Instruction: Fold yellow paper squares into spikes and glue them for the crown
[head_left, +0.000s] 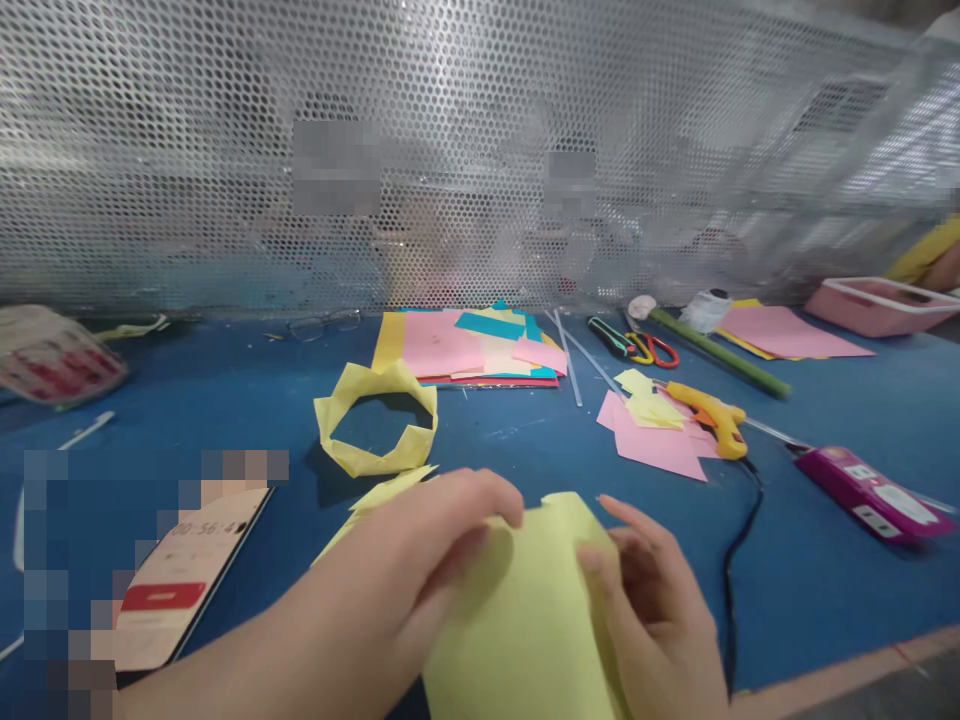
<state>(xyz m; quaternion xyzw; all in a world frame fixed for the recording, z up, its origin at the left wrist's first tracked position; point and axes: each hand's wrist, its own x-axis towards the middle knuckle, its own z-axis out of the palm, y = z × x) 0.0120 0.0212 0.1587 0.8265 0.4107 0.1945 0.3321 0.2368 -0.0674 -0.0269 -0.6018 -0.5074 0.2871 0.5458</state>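
Yellow paper (pixel 525 620): front ctr of blue table (pixel 517 435), nearest wearer, betw. both hands. L hand (pixel 450 525) curled nearly closed over upper L edge, has hold of it; thumb mostly hidden. R hand (pixel 652 590) approx. half open, thumb against R edge, fingers bent; can't tell if full pinch. Yellow paper ring (pixel 375 464) beyond L hand, apart; glue gun (pixel 712 415) beyond R hand, on/near pink paper scraps (pixel 660 455).

Handling (est.): v. light, thin, bendy w/ little stiffness; prob. not slippery, but creases/tears easily. Best hold: light pinch at opp. edges, fingertips flat; avoid squeezing mid-sheet.
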